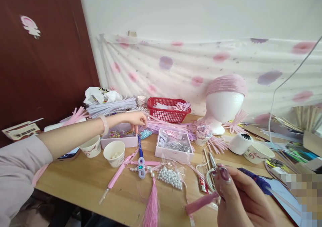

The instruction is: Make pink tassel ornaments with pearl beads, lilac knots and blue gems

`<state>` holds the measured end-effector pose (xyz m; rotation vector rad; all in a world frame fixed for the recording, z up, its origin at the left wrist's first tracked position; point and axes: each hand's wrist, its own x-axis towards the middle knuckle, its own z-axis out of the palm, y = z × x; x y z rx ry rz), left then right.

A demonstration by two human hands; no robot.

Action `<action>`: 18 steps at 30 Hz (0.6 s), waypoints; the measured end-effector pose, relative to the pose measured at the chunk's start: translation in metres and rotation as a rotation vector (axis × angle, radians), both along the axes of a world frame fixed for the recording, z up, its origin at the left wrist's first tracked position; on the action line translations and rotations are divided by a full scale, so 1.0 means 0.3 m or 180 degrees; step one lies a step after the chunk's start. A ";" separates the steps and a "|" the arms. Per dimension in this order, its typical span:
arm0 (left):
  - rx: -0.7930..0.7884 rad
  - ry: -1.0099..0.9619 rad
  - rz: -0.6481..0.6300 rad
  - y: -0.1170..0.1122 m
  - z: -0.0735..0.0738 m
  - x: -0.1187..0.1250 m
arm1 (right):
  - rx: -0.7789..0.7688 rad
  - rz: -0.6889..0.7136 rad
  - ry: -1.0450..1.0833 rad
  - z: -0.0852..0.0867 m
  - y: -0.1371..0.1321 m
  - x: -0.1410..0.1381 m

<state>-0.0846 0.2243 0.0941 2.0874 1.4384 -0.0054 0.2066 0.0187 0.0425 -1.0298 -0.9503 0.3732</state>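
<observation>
My left hand reaches across the table, fingers curled and pinched above a shallow white box of gold and coloured beads. What its fingertips hold, if anything, is too small to make out. Just right of it lie small turquoise beads in a bag. In the right foreground my right hand is closed, thumb against fingers, with a short pink strip sticking out to the left. Between the hands lie a blue pen, a lilac ornament with a green gem, a pink tassel and white pearl beads.
Paper cups stand at the left. A second white box holds bagged parts, behind it a red basket. A white foam head wears a pink wrap. Scissors lie by my right hand, near a tablet.
</observation>
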 end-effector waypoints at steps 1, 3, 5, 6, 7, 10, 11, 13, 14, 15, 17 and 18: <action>0.0153 0.0050 -0.0031 -0.008 -0.003 0.003 | 0.0038 0.0010 0.0061 -0.001 0.003 -0.011; 0.0512 0.0131 -0.0133 -0.023 -0.010 0.007 | 0.0050 -0.0009 0.0238 -0.001 0.007 -0.032; 0.0886 0.0187 -0.0256 -0.030 -0.019 0.004 | 0.0068 -0.0065 0.0313 0.000 0.010 -0.044; 0.1064 0.0214 -0.0307 -0.031 -0.024 0.001 | 0.0064 -0.0095 0.0345 0.000 0.010 -0.047; 0.1234 0.0241 -0.0349 -0.030 -0.029 -0.005 | 0.0057 -0.0108 0.0369 0.000 0.011 -0.049; 0.1693 0.0325 -0.0426 -0.023 -0.041 -0.024 | 0.0009 -0.0120 0.0398 -0.001 0.014 -0.047; 0.1818 0.0346 -0.0434 -0.021 -0.042 -0.030 | -0.0007 -0.0115 0.0382 -0.003 0.015 -0.046; 0.2030 0.0370 -0.0381 -0.019 -0.036 -0.041 | -0.0040 -0.0073 0.0335 -0.006 0.017 -0.044; 0.2120 0.0374 -0.0315 -0.021 -0.028 -0.045 | -0.0053 -0.0068 0.0312 -0.007 0.019 -0.044; 0.2202 0.0372 -0.0231 -0.024 -0.016 -0.049 | -0.0059 -0.0068 0.0289 -0.009 0.020 -0.044; 0.2359 0.0336 -0.0025 -0.036 0.016 -0.053 | -0.0040 -0.0072 0.0263 -0.010 0.022 -0.046; 0.2429 0.0299 0.0082 -0.046 0.034 -0.053 | -0.0022 -0.0064 0.0249 -0.008 0.022 -0.048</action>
